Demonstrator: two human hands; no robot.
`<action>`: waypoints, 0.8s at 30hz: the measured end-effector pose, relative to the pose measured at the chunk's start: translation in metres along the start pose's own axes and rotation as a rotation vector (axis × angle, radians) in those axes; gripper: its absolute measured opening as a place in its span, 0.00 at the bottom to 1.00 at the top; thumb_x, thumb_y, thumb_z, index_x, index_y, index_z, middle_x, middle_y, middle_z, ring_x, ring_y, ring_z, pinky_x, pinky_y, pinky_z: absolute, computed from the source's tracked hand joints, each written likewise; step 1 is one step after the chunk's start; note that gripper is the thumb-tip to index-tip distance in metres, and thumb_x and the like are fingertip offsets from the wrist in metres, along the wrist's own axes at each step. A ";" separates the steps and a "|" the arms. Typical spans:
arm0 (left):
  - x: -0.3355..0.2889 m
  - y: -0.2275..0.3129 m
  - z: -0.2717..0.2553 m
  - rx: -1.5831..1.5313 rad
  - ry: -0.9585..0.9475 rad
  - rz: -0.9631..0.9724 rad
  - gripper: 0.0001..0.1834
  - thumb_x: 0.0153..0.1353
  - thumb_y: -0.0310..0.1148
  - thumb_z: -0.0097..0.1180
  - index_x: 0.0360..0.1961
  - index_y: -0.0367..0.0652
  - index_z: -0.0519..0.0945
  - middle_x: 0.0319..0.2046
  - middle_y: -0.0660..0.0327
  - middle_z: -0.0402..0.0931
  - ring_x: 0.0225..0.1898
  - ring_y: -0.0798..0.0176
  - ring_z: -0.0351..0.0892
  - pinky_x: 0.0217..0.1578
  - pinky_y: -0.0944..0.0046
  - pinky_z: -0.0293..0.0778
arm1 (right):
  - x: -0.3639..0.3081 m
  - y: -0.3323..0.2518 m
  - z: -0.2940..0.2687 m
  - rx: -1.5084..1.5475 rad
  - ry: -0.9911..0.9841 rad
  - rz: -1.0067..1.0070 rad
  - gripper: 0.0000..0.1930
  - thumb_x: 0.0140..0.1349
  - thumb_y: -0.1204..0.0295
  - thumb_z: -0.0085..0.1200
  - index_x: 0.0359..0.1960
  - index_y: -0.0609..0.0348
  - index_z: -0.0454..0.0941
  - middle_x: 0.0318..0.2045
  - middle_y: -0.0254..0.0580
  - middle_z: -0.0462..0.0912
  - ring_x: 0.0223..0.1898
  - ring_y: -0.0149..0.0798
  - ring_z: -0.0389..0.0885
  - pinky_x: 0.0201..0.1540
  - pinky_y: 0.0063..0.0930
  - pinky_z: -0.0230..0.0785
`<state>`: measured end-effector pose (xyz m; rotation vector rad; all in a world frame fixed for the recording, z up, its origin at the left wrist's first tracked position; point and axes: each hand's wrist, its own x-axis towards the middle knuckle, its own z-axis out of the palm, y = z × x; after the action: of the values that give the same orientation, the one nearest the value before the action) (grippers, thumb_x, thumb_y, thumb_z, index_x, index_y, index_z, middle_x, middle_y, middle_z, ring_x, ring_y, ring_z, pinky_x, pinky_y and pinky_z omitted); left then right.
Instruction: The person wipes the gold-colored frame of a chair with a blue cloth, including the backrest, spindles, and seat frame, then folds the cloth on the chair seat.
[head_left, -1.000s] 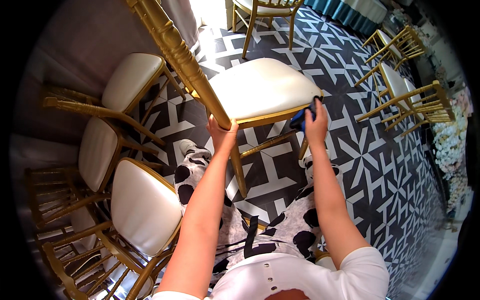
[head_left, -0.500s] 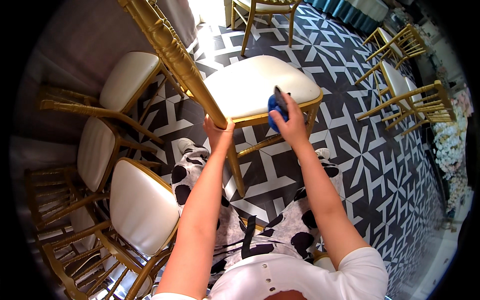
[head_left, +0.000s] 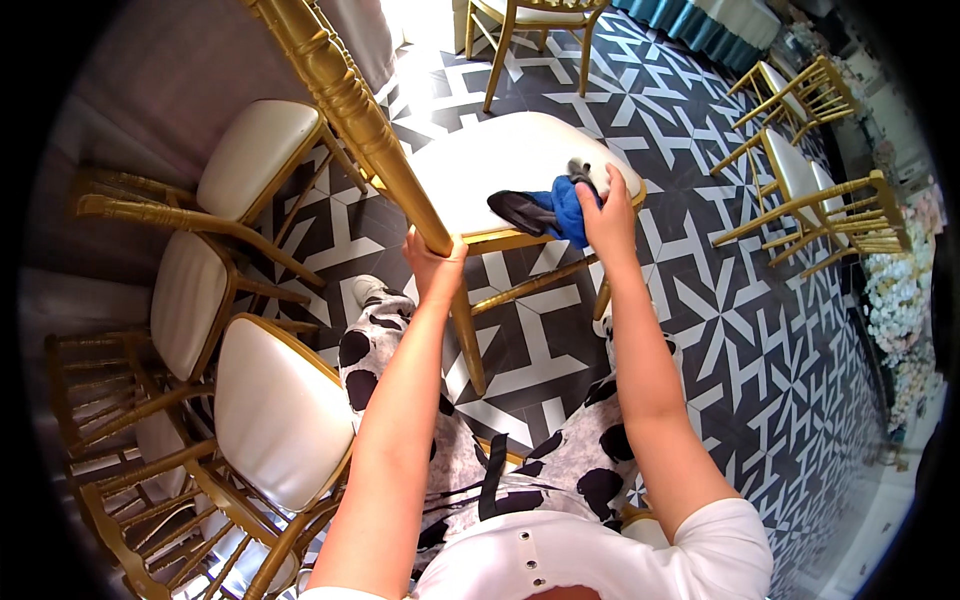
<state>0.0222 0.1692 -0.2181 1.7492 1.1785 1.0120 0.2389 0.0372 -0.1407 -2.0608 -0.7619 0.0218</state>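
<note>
A gold chair with a white padded seat (head_left: 470, 165) stands before me, its turned back post rising toward the upper left. My left hand (head_left: 434, 266) is wrapped round the frame where that post meets the seat's near corner. At the seat's near right edge, my right hand (head_left: 612, 222) grips a crumpled blue and dark grey cloth (head_left: 566, 212). The grey end spreads leftward over the seat edge, and a small grey tuft sticks up above the blue part. My right palm and some fingertips are hidden.
Several gold chairs with white seats (head_left: 280, 410) crowd together on my left, beside a grey curtain (head_left: 130, 130). Another chair (head_left: 530, 15) is beyond mine. Over the patterned floor to the right are more chairs (head_left: 795, 165), pale flowers (head_left: 895, 310) and a teal-skirted table (head_left: 690, 30).
The cloth, earlier bunched compactly in my right hand, now spreads leftward across the seat edge. My right hand has shifted slightly right and turned. My left hand keeps its hold.
</note>
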 end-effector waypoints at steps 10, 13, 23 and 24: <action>-0.003 -0.001 -0.003 -0.004 -0.026 -0.029 0.26 0.52 0.36 0.64 0.51 0.40 0.70 0.52 0.50 0.70 0.59 0.44 0.62 0.61 0.47 0.61 | -0.033 -0.033 0.017 -0.396 -0.061 -0.646 0.18 0.58 0.59 0.63 0.49 0.46 0.82 0.60 0.46 0.71 0.62 0.55 0.66 0.60 0.52 0.62; -0.004 -0.003 -0.003 -0.004 0.000 -0.034 0.27 0.52 0.36 0.64 0.52 0.40 0.70 0.52 0.50 0.70 0.59 0.44 0.62 0.62 0.47 0.62 | -0.028 -0.032 0.019 -0.403 -0.123 -0.809 0.14 0.55 0.63 0.64 0.45 0.43 0.83 0.58 0.38 0.74 0.62 0.52 0.68 0.58 0.50 0.65; -0.001 0.002 -0.002 0.023 -0.030 -0.015 0.26 0.52 0.37 0.63 0.51 0.41 0.71 0.52 0.51 0.70 0.58 0.43 0.64 0.61 0.46 0.63 | 0.000 0.017 0.025 -0.605 0.205 -0.473 0.15 0.54 0.72 0.61 0.45 0.45 0.81 0.56 0.37 0.74 0.58 0.55 0.70 0.51 0.50 0.74; -0.002 0.002 -0.002 0.017 -0.014 -0.020 0.26 0.52 0.37 0.63 0.51 0.41 0.71 0.52 0.51 0.70 0.57 0.43 0.64 0.60 0.46 0.63 | -0.004 0.014 0.029 -0.638 0.222 -0.413 0.16 0.54 0.71 0.60 0.47 0.45 0.81 0.57 0.38 0.73 0.58 0.56 0.69 0.50 0.50 0.75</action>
<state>0.0209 0.1667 -0.2158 1.7508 1.1970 0.9795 0.2344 0.0513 -0.1694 -2.3849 -1.1385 -0.7557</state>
